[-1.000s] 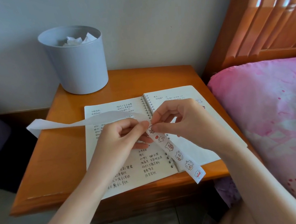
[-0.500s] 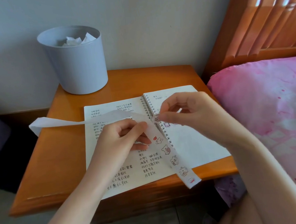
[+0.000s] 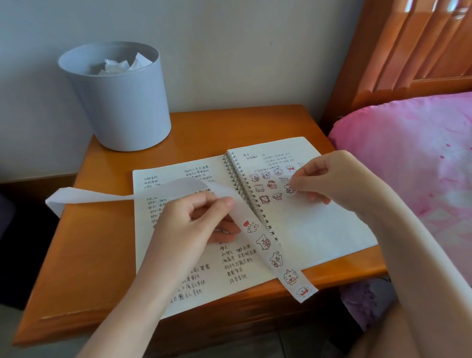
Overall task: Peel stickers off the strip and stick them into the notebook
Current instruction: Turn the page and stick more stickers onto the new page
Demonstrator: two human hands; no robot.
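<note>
While the task is well under way, it is not finished: three short rows of little cartoon stickers (image 3: pixel 268 185) sit on the right-hand page of the open spiral notebook (image 3: pixel 310 229), and five more are unpeeled on the lower part of the strip (image 3: pixel 267 243), which runs down across the spiral binding and hangs off the front edge of the worktop (image 3: pixel 95 257). The left hand (image 3: pixel 195 220) grips the strip just above the first unpeeled sticker, its fingers (image 3: pixel 220 203) curled round the paper, and the emptied backing (image 3: pixel 87 195) trails off to the left in the air. The right hand (image 3: pixel 327 178) is over the right page, thumb and forefinger pinched on one small sticker (image 3: pixel 290 188) at the end of the lowest row (whether it already touches the paper I cannot tell). My judgement is that this one needs pressing flat, then the rest follow; the lower half of the page is blank. The worktop is a glossy orange wooden bedside cabinet against a pale wall, with a grey bin (image 3: pixel 121 103) of crumpled white paper at its back. A bed (image 3: pixel 437 167) with pink bedding and a slatted wooden headboard (image 3: pixel 418 19) stands just to the right.
</note>
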